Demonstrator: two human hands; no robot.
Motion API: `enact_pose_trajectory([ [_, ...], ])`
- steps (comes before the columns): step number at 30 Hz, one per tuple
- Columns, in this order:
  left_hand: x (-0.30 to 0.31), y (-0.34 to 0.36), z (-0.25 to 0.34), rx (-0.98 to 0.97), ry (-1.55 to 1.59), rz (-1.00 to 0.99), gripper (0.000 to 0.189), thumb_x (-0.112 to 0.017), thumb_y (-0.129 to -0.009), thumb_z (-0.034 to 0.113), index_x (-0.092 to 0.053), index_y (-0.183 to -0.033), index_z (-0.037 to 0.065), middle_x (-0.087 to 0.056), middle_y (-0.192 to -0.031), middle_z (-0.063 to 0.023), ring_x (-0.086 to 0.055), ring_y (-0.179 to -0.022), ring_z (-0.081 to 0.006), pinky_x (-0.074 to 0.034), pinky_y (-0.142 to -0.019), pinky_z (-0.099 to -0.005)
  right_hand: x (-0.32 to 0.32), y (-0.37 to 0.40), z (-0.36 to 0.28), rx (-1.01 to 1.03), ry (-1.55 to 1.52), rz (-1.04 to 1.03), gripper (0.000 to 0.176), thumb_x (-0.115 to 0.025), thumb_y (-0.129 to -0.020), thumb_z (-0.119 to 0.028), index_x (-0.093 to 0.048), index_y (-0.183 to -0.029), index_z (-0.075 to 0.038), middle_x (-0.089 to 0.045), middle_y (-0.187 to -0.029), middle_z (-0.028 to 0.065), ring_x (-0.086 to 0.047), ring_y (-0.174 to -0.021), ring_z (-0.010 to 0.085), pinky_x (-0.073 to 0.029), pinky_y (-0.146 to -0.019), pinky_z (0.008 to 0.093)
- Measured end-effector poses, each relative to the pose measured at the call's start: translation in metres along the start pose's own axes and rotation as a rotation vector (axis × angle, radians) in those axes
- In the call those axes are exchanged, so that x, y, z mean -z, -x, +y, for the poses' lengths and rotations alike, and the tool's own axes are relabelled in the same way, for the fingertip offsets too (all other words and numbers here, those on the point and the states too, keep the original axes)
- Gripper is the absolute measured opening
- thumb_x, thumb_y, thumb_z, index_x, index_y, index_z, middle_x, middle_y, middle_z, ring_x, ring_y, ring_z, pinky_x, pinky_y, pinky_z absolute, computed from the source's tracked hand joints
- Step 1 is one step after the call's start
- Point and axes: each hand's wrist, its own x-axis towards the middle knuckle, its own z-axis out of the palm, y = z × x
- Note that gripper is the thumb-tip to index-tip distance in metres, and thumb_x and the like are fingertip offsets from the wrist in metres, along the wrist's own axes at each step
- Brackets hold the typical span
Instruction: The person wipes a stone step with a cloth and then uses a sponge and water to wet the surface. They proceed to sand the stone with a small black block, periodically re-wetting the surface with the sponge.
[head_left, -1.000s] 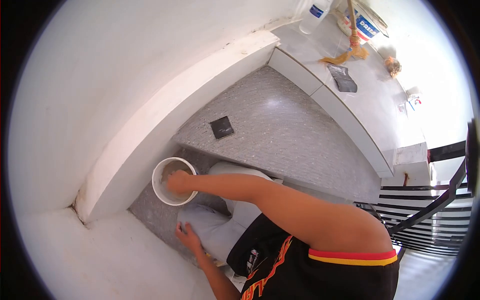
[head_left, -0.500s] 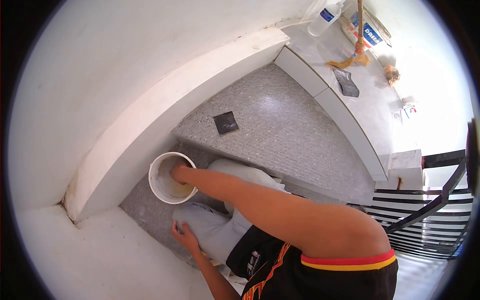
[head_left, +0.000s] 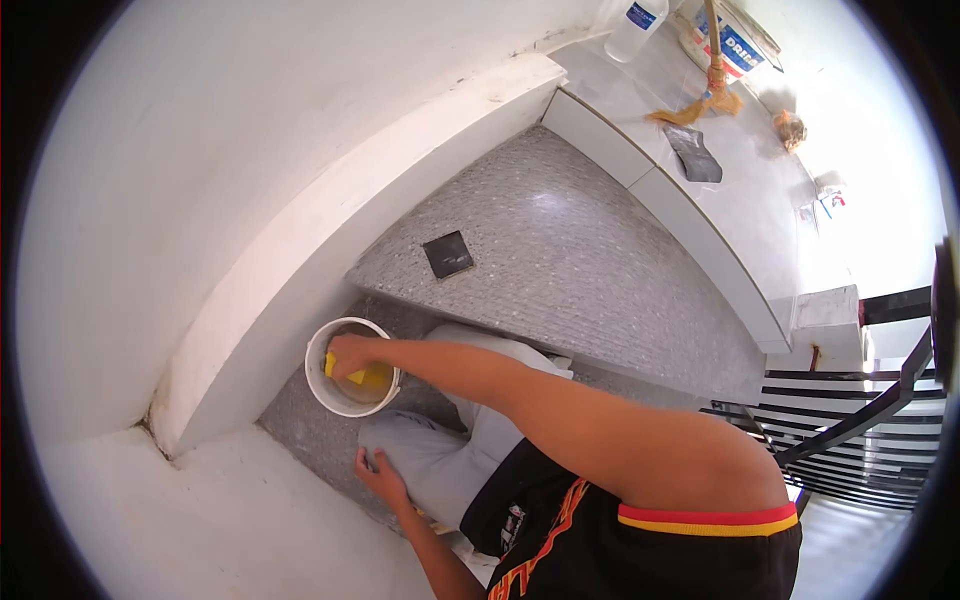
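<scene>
**Sponge up out of the bucket**

Right hand (head_left: 347, 355) sat in the white bucket (head_left: 330, 403), fingers closed round a yellow sponge (head_left: 370, 379). Half a second earlier no sponge showed, only the hand down in murky water. Likely soaked and coming out for use. Left hand (head_left: 380, 476) lay spread on the grey knee (head_left: 440, 470). Count: one bucket, one sponge, one dark square (head_left: 446, 254) on the step.

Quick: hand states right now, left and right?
Left hand: open, flat on the grey trouser leg.
Right hand: closed on the yellow sponge in the white bucket.
</scene>
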Motion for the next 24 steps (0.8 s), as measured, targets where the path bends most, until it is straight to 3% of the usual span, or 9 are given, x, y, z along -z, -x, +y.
enact_pose_trajectory([
  [3,-0.002,-0.001,-0.001,0.008,0.018,0.0,0.041,-0.058,-0.086,0.02,-0.049,-0.119,-0.002,-0.048,-0.12,-0.0187,-0.044,-0.115,-0.0302,-0.032,-0.1,-0.0387,0.005,0.003,-0.004,-0.127,-0.139,-0.033,0.036,-0.063,-0.062,-0.021,-0.068,-0.095,-0.008,-0.066,-0.087,0.0181,-0.065,-0.082,0.0338,-0.052,-0.069,0.042],
  [6,-0.002,-0.001,-0.006,0.024,0.015,-0.002,0.041,-0.058,-0.086,0.02,-0.049,-0.12,-0.002,-0.048,-0.122,-0.0186,-0.044,-0.115,-0.0301,-0.032,-0.1,-0.0387,0.005,0.014,-0.002,-0.114,-0.301,-0.09,0.039,-0.062,-0.067,-0.017,-0.064,-0.101,0.0,-0.067,-0.088,0.0189,-0.066,-0.082,0.0327,-0.053,-0.07,0.0431],
  [8,-0.002,-0.002,-0.007,0.019,-0.006,-0.006,0.041,-0.058,-0.087,0.02,-0.048,-0.12,-0.001,-0.047,-0.122,-0.0185,-0.044,-0.115,-0.03,-0.032,-0.1,-0.0389,-0.012,0.001,0.011,0.201,0.101,-0.011,0.029,-0.06,-0.068,-0.013,-0.066,-0.094,0.0,-0.067,-0.086,0.0185,-0.066,-0.081,0.0338,-0.053,-0.068,0.0449],
  [12,-0.002,-0.002,-0.006,0.04,-0.022,-0.011,0.041,-0.057,-0.087,0.021,-0.048,-0.121,-0.001,-0.047,-0.123,-0.0181,-0.044,-0.115,-0.0298,-0.032,-0.1,-0.0386,-0.019,0.005,0.011,0.138,0.289,-0.093,0.023,-0.06,-0.071,-0.013,-0.069,-0.09,-0.005,-0.066,-0.092,0.0178,-0.065,-0.084,0.0359,-0.052,-0.074,0.0462],
  [20,-0.005,-0.004,-0.011,0.049,-0.011,0.009,0.041,-0.057,-0.087,0.021,-0.049,-0.12,-0.001,-0.048,-0.122,-0.0174,-0.045,-0.115,-0.0292,-0.032,-0.099,-0.0385,-0.001,0.038,-0.015,0.182,0.582,-0.155,0.016,-0.06,-0.071,-0.015,-0.071,-0.078,-0.007,-0.067,-0.082,0.0164,-0.066,-0.082,0.0311,-0.052,-0.073,0.0407],
  [24,-0.005,-0.004,-0.009,0.035,-0.036,0.005,0.04,-0.058,-0.087,0.021,-0.049,-0.12,-0.001,-0.049,-0.122,-0.017,-0.045,-0.115,-0.0291,-0.032,-0.1,-0.0386,0.016,0.045,-0.027,0.145,0.561,-0.202,0.025,-0.062,-0.07,-0.017,-0.068,-0.091,-0.006,-0.064,-0.097,0.0182,-0.065,-0.085,0.0324,-0.052,-0.074,0.0414],
])
